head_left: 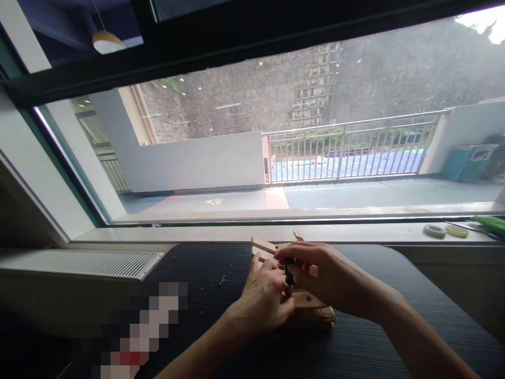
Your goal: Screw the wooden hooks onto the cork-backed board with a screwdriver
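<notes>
A small assembly of pale wooden pieces [310, 299] lies in front of me on the dark table. One flat piece shows a round hole, and slats stick out at the far left of the assembly. My left hand [266, 292] is closed around its near left part, fingertips pressed on the wood. From above, my right hand [321, 266] pinches a short black screwdriver [289, 271], held roughly upright over the wood. Its tip is hidden by my left fingers. Beneath the assembly sits a stack of wood-coloured pieces [315, 317], partly covered by my hands.
Small screws [221, 281] lie on the black table [197, 310] to the left. Two tape rolls, one white [434, 231] and one yellow [456, 231], and a green item [491, 225] rest on the windowsill [221, 234]. A vented white unit [87, 262] borders the table's left side.
</notes>
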`<state>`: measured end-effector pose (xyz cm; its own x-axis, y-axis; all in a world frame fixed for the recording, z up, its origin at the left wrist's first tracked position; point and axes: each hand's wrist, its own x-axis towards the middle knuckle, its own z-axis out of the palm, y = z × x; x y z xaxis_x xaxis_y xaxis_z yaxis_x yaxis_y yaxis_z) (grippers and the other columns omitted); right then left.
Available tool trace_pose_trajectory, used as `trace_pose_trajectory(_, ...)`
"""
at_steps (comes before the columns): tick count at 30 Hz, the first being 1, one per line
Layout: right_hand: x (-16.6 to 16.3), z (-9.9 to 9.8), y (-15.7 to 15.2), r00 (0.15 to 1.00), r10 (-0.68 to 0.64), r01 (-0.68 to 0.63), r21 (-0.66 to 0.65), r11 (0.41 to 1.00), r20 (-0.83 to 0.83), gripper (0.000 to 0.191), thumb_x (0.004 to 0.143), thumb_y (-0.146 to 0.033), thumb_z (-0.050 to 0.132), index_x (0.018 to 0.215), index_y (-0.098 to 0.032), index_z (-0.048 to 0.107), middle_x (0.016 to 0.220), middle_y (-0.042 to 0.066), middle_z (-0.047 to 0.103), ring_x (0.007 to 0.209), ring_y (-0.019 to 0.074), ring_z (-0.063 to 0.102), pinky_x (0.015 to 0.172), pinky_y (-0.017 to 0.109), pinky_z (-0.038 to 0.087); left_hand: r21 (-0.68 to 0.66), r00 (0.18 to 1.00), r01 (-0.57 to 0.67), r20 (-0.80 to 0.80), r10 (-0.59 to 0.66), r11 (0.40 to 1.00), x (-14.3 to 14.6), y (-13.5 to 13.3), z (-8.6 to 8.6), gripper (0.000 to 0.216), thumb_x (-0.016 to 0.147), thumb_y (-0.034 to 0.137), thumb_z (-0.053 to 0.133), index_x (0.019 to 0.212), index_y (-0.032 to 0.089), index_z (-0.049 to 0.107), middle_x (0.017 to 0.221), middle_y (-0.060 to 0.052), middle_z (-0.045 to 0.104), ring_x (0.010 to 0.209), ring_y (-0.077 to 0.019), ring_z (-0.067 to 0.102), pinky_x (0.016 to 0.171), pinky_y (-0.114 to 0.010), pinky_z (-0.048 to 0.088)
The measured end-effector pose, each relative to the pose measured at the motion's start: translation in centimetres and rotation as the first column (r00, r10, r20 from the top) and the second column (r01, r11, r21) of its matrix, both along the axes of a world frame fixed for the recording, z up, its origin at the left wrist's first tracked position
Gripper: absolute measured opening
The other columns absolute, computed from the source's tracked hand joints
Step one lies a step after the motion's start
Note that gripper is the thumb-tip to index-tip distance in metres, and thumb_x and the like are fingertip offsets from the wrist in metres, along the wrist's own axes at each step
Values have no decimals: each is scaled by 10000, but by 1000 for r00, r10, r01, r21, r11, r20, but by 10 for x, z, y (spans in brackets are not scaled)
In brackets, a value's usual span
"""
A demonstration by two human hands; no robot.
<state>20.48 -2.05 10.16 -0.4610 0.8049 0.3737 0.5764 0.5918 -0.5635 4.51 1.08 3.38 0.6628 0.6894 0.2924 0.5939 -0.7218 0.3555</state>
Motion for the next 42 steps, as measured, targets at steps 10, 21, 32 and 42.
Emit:
trace_pose_trajectory(10,-2,-5,9,995,-79,76,58,995,56,208,829,-188,540,986,-218,673,835,16,605,711,114,515,642,222,393,-8,1000,-9,-1,9,1000,1,-1,2,95,725,206,561,707,216,654,1038,-30,640,1120,-251,464,1073,-544,94)
trace_pose_trajectory(21,0,-9,8,1000,-21,20,-45,999,-14,268,838,-176,499,1060,-251,630,828,-25,645,664,87,540,623,199,394,20,1000,-5,-19,5,1000,0,-1,3,87,723,207,581,764,235,652,1054,-20,628,1123,-244,458,1067,-544,98)
trace_pose_trajectory(32,-5,-7,8,996,-83,83,15,996,9,206,826,-225,529,984,-209,662,835,20,655,696,118,544,624,220,399,-15,999,-7,-35,7,1000,-1,-1,3,67,722,275,624,714,214,651,1030,-29,630,1110,-264,465,1088,-548,65)
trace_pose_trajectory(42,-6,-6,1,999,-28,28,20,999,27,297,820,-145,490,1046,-264,642,928,-1,666,723,115,560,623,205,408,-24,1000,19,-9,-19,1000,-4,-1,3,317,740,395,658,1038,291,635,1130,-19,607,1153,-278,443,1080,-545,75)
